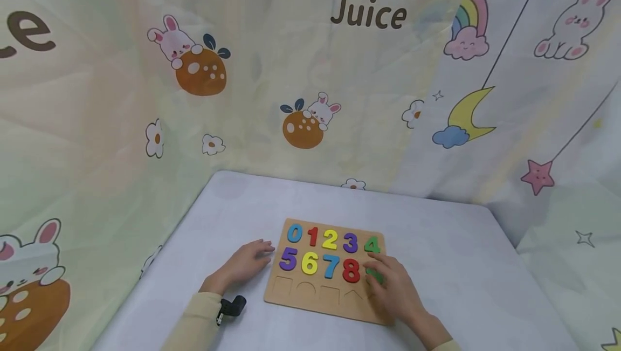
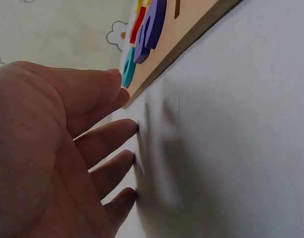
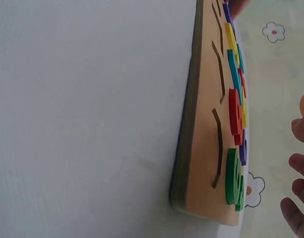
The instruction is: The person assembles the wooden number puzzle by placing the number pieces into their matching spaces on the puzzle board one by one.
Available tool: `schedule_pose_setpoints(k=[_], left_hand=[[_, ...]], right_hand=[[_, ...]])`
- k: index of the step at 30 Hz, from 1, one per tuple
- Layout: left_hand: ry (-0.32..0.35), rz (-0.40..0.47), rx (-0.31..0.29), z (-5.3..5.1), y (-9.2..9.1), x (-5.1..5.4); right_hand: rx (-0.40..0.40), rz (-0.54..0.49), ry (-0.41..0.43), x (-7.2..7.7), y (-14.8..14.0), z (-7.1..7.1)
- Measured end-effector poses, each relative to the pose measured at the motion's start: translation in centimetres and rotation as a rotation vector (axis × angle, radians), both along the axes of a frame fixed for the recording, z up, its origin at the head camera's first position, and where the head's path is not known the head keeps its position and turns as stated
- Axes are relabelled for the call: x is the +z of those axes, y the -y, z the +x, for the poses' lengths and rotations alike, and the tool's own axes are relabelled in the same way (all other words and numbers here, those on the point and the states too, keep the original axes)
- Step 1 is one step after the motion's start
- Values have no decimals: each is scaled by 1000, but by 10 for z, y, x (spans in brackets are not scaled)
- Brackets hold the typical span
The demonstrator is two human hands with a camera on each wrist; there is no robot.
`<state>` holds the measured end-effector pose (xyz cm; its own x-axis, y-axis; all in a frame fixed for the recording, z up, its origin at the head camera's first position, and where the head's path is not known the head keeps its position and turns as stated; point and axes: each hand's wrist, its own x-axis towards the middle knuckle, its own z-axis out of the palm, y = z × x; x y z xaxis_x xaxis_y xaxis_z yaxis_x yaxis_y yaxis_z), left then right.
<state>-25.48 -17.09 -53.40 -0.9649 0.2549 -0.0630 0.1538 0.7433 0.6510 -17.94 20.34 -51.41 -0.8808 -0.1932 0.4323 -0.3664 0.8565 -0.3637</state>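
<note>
A wooden number puzzle board (image 1: 310, 303) lies flat on the table, with coloured numerals 0 to 9 in two rows and shape outlines along its near edge. My right hand (image 1: 397, 289) hovers over its right side, partly covering the green 9 (image 3: 233, 176). In the right wrist view, the fingertips (image 3: 301, 163) are loosely bent and apart from the 9, with nothing held. Left of the board, my left hand (image 1: 245, 262) rests with its fingertips (image 2: 123, 157) on the table, fingers spread and relaxed, close to the board's edge and the blue 0 (image 1: 294, 233).
The white-covered table (image 1: 252, 194) is bounded behind and at the sides by curtains (image 1: 262, 43) printed with rabbits, flowers and a moon. A small black device (image 1: 234, 306) is worn at the left wrist, beside a pale yellow sleeve (image 1: 196, 321).
</note>
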Motion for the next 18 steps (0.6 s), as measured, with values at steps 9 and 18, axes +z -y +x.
schedule_pose_setpoints(k=[9, 18], left_hand=[[19, -32, 12, -4, 8, 9], [-106, -199, 20, -23, 0, 40]], right_hand=[[42, 6, -79, 9, -8, -11], [-13, 107, -72, 29, -29, -36]])
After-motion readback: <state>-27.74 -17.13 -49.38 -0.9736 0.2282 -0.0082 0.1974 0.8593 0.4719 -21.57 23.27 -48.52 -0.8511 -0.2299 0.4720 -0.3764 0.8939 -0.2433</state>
